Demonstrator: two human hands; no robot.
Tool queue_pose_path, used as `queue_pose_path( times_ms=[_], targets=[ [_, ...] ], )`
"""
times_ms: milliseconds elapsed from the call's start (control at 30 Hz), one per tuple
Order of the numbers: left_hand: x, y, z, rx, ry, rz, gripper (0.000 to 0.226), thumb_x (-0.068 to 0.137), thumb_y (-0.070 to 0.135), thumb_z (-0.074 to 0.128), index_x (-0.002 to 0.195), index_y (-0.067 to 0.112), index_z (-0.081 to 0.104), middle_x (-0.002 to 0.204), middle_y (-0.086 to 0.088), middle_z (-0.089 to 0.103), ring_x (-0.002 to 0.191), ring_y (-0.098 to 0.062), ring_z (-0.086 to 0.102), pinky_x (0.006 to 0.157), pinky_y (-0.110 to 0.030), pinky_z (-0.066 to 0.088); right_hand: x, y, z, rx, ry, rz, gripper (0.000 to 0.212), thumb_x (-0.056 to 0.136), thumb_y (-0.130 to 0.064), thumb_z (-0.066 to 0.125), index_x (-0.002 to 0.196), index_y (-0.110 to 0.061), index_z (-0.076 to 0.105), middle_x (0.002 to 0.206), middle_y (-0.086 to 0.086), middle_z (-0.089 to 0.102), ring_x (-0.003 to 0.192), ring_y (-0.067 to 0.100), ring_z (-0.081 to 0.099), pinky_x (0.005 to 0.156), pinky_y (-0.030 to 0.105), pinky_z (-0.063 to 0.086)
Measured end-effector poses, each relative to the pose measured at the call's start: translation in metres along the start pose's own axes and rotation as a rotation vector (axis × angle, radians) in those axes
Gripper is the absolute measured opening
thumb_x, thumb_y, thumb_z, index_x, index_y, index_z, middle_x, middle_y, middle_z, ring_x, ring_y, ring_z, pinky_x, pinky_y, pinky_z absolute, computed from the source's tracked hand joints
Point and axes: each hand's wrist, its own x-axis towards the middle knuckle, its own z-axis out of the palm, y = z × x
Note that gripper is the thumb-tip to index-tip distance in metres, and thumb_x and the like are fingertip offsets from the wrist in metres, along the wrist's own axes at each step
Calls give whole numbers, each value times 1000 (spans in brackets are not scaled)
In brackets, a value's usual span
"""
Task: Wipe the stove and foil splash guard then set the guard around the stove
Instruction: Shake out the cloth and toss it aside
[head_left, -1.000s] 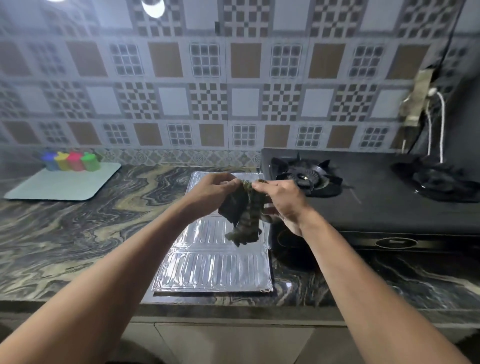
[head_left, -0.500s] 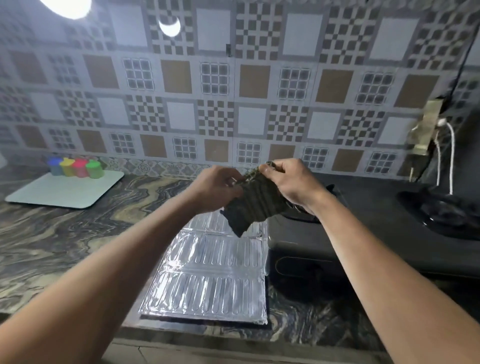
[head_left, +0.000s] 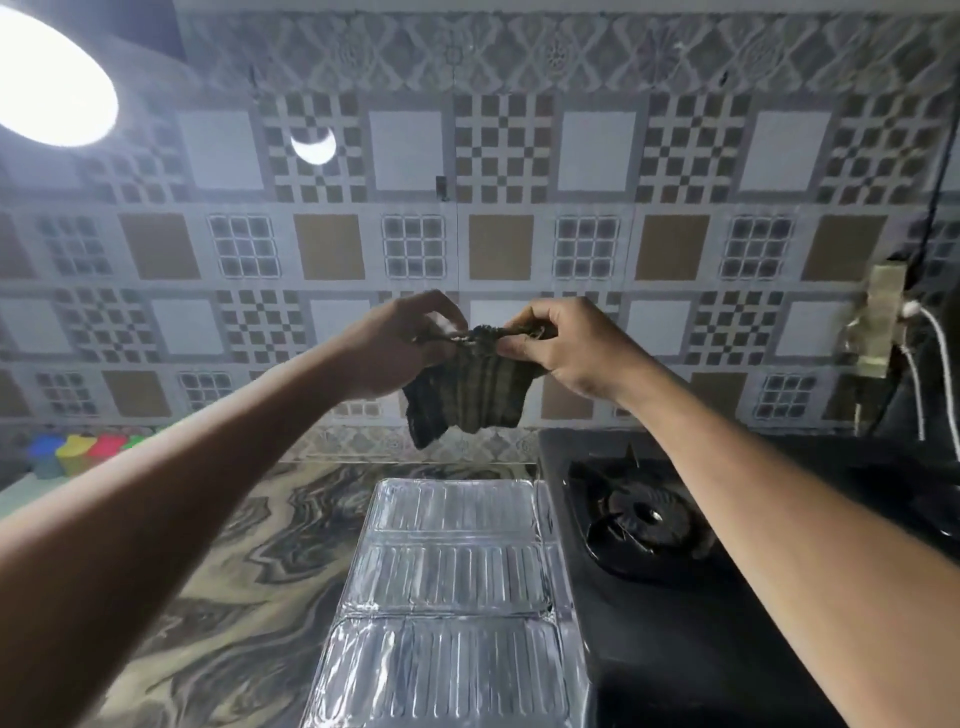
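Note:
A dark striped cloth (head_left: 470, 392) hangs in the air in front of the tiled wall, held by its top edge. My left hand (head_left: 400, 343) pinches its left corner and my right hand (head_left: 566, 345) pinches its right corner. Below them the foil splash guard (head_left: 452, 597) lies flat and folded on the marbled counter (head_left: 218, 613). The black gas stove (head_left: 675, 639) stands right beside the guard, its left burner (head_left: 644, 519) partly hidden by my right forearm.
Several coloured cups (head_left: 78, 452) stand at the far left by the wall. A wall socket with a white cable (head_left: 930, 358) is at the right above the stove. A bright lamp (head_left: 47, 78) glares at the top left.
Both hands have lifted the cloth from above the foil guard up to wall height and spread it out between them. My view has tilted upward.

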Motion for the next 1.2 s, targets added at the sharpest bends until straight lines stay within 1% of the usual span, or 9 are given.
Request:
queue_pose_path(
  times_ms=[133, 333, 400, 500, 567, 733, 867, 1033, 1200],
  targets=[
    [31, -12, -21, -52, 13, 56, 21, 96, 4, 62, 111, 19, 60, 93, 7, 73, 77, -7, 69, 59, -23, 52, 38, 7, -9, 96, 23, -54, 22, 87, -15, 73, 108, -21, 73, 99, 16, 72, 93, 31, 69, 82, 38, 60],
    [85, -44, -37, -19, 77, 67, 27, 92, -5, 62, 99, 18, 76, 99, 4, 75, 85, -21, 71, 74, -41, 59, 98, 21, -12, 145, 88, -49, 16, 88, -4, 70, 98, -15, 77, 94, 2, 75, 79, 0, 69, 74, 16, 54],
    [101, -51, -35, -15, 124, 77, 35, 92, -4, 61, 91, 27, 76, 100, 5, 75, 80, -19, 69, 72, -45, 59, 118, 23, -10, 175, 126, -44, 15, 88, -2, 69, 98, -11, 76, 94, 8, 74, 76, 4, 69, 73, 18, 56],
    [124, -58, -33, -17, 177, 104, 13, 90, 17, 71, 95, 29, 74, 102, 6, 75, 81, -11, 70, 70, -31, 57, 150, 25, -9, 153, 172, -47, 14, 89, -4, 70, 100, -8, 76, 94, 12, 74, 78, 12, 69, 78, 26, 59],
    [135, -60, -30, 39, 199, 127, 26, 79, 32, 83, 101, 24, 71, 100, 11, 73, 81, -5, 69, 67, -23, 55, 171, 24, -9, 124, 190, -55, 14, 89, -7, 70, 100, -9, 77, 91, 6, 74, 80, 13, 68, 83, 32, 59],
    [172, -69, -43, 75, 344, 142, 27, 83, 6, 76, 103, 21, 66, 100, 5, 70, 82, -13, 69, 63, -20, 55, 218, 20, -19, 8, 198, -75, 12, 90, -13, 70, 98, -16, 78, 97, 2, 73, 91, 16, 69, 91, 37, 56],
    [201, -83, -76, -6, 345, 143, 22, 86, 4, 73, 96, 23, 68, 102, 3, 71, 92, -20, 71, 67, -26, 57, 247, 23, -22, -112, 194, -101, 13, 90, -13, 70, 97, -22, 77, 102, -3, 70, 100, 13, 63, 92, 26, 47],
    [235, -103, -102, -25, 340, 154, 23, 86, 2, 72, 92, 24, 71, 101, 3, 72, 99, -23, 68, 82, -48, 60, 284, 29, -14, -189, 187, -126, 14, 90, -12, 70, 100, -22, 74, 107, -3, 67, 102, 13, 59, 85, 22, 38],
    [262, -111, -111, 49, 387, 161, 29, 91, 2, 66, 86, 30, 75, 96, 16, 69, 100, -17, 66, 85, -37, 59, 313, 34, -5, -384, 202, -182, 18, 91, -7, 66, 92, -25, 70, 108, -5, 66, 100, 15, 60, 75, 24, 40]
  ],
)
